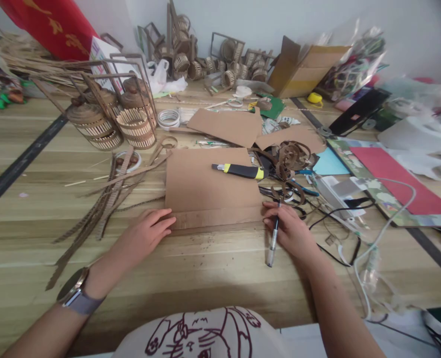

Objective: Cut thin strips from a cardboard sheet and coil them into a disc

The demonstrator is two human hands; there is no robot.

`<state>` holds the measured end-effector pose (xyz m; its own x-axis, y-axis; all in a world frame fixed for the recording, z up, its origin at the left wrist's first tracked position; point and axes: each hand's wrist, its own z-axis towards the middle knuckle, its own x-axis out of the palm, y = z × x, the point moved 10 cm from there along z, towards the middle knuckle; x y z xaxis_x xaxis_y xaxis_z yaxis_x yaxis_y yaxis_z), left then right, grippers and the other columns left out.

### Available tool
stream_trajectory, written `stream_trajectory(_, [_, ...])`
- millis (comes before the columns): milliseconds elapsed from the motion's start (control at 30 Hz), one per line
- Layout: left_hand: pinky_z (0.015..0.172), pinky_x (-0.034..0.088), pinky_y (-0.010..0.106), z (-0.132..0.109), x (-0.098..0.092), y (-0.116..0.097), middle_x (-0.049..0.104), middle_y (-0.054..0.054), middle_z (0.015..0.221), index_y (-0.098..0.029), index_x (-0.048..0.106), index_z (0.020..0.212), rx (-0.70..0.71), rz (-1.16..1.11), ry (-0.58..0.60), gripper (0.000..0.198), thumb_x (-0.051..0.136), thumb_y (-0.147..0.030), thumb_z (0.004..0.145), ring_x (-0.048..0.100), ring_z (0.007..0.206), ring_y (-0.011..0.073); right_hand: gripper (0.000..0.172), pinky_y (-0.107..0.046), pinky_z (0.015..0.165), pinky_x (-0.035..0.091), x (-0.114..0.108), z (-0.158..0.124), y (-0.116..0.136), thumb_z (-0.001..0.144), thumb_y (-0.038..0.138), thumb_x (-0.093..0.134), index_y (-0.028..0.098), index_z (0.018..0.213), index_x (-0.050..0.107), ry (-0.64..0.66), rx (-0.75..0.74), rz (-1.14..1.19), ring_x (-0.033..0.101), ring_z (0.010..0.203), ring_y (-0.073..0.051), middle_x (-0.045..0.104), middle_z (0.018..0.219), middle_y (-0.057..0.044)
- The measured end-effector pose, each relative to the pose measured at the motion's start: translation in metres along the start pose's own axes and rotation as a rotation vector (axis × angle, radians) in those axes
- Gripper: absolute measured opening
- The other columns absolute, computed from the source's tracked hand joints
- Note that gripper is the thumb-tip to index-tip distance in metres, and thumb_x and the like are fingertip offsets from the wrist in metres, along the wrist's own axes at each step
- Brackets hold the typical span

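A flat brown cardboard sheet [205, 186] lies in front of me, with a narrow cardboard strip [216, 218] along its near edge. My left hand [153, 227] rests at the strip's left end, fingers stretched out, their tips on the cardboard. At the right end is my right hand [289, 226], with a pen [273, 241] held among its fingers and pointing down toward me. Its thumb and fingertips touch the strip's end. On the sheet's upper right lies a black and yellow utility knife [242, 171], blade end to the left.
Small bamboo buckets [134, 127] with handles stand at the back left, near brown strips [108, 199]. Another cardboard piece [227, 124] lies beyond the sheet. Curled strips [293, 156], a power strip [334, 196] and loose cables crowd the right. A cardboard box [306, 69] stands behind.
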<state>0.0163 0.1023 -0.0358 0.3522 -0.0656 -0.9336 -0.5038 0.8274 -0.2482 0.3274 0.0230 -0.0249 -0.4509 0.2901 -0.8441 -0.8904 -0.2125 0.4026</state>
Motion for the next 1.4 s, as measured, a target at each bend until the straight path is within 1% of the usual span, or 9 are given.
stream_trajectory(133, [0.097, 0.055, 0.045, 0.0, -0.002, -0.001, 0.065, 0.013, 0.125, -0.016, 0.069, 0.119, 0.005, -0.007, -0.008, 0.041, 0.035, -0.035, 0.104, 0.063, 0.111, 0.0248, 0.008, -0.049, 0.092, 0.052, 0.001, 0.0, -0.003, 0.089, 0.019, 0.057, 0.027, 0.088, 0.059, 0.0, 0.029, 0.02, 0.063, 0.114, -0.028, 0.072, 0.107, -0.008])
stream_trajectory(267, [0.095, 0.056, 0.043, 0.001, -0.004, -0.003, 0.067, 0.012, 0.124, -0.017, 0.069, 0.119, 0.029, -0.001, -0.014, 0.039, 0.037, -0.032, 0.104, 0.063, 0.11, 0.0239, 0.007, -0.049, 0.092, 0.052, 0.001, 0.0, -0.004, 0.089, 0.02, 0.057, 0.027, 0.088, 0.059, -0.007, 0.044, 0.022, 0.063, 0.114, -0.028, 0.071, 0.11, -0.008])
stream_trajectory(533, [0.091, 0.057, 0.041, 0.005, -0.008, -0.014, 0.069, 0.013, 0.12, -0.013, 0.071, 0.114, 0.123, 0.116, -0.042, 0.031, 0.043, -0.023, 0.102, 0.063, 0.104, 0.0233, 0.005, -0.048, 0.093, 0.051, 0.002, -0.002, -0.005, 0.09, 0.023, 0.057, 0.027, 0.092, 0.059, -0.013, 0.016, 0.019, 0.063, 0.115, -0.028, 0.071, 0.111, -0.008])
stream_trajectory(633, [0.089, 0.057, 0.041, 0.005, -0.007, -0.013, 0.069, 0.012, 0.12, -0.015, 0.07, 0.115, 0.112, 0.118, -0.034, 0.029, 0.046, -0.021, 0.101, 0.063, 0.103, 0.0226, 0.003, -0.048, 0.092, 0.051, 0.003, -0.002, -0.008, 0.09, 0.025, 0.058, 0.027, 0.093, 0.059, -0.011, 0.015, 0.012, 0.063, 0.114, -0.028, 0.07, 0.114, -0.009])
stream_trajectory(767, [0.09, 0.057, 0.042, 0.007, -0.005, -0.009, 0.069, 0.012, 0.12, -0.017, 0.07, 0.116, 0.078, 0.102, -0.012, 0.027, 0.049, -0.02, 0.099, 0.063, 0.106, 0.0231, 0.002, -0.049, 0.091, 0.051, 0.004, -0.003, -0.01, 0.091, 0.027, 0.057, 0.027, 0.091, 0.059, -0.017, -0.011, 0.019, 0.064, 0.112, -0.03, 0.071, 0.111, -0.009])
stream_trajectory(900, [0.09, 0.057, 0.042, 0.007, -0.004, -0.008, 0.068, 0.012, 0.122, -0.016, 0.069, 0.116, 0.068, 0.085, -0.002, 0.025, 0.053, -0.02, 0.098, 0.063, 0.105, 0.0232, 0.002, -0.048, 0.09, 0.052, 0.002, -0.002, -0.008, 0.09, 0.028, 0.058, 0.027, 0.091, 0.06, -0.04, -0.031, 0.028, 0.065, 0.111, -0.03, 0.071, 0.112, -0.01])
stream_trajectory(1067, [0.09, 0.056, 0.044, 0.006, -0.004, -0.007, 0.068, 0.013, 0.121, -0.017, 0.07, 0.117, 0.061, 0.061, -0.007, 0.027, 0.05, -0.02, 0.099, 0.062, 0.105, 0.024, 0.002, -0.048, 0.09, 0.052, 0.002, -0.001, -0.007, 0.089, 0.027, 0.059, 0.027, 0.09, 0.06, -0.014, 0.007, 0.034, 0.065, 0.112, -0.03, 0.073, 0.108, -0.008])
stream_trajectory(1267, [0.089, 0.057, 0.041, 0.007, -0.007, -0.012, 0.069, 0.013, 0.12, -0.015, 0.07, 0.116, 0.113, 0.08, -0.012, 0.027, 0.049, -0.02, 0.099, 0.062, 0.102, 0.0234, 0.002, -0.049, 0.092, 0.051, 0.001, -0.002, -0.006, 0.091, 0.026, 0.057, 0.027, 0.092, 0.059, -0.02, 0.012, -0.002, 0.064, 0.113, -0.029, 0.071, 0.115, -0.009])
stream_trajectory(1400, [0.09, 0.056, 0.043, 0.007, -0.007, -0.007, 0.069, 0.011, 0.122, -0.018, 0.07, 0.116, 0.085, 0.052, -0.002, 0.029, 0.047, -0.023, 0.1, 0.062, 0.104, 0.0235, 0.004, -0.049, 0.092, 0.051, 0.002, -0.003, -0.007, 0.09, 0.024, 0.058, 0.027, 0.092, 0.059, -0.018, 0.023, -0.004, 0.064, 0.112, -0.028, 0.07, 0.117, -0.008])
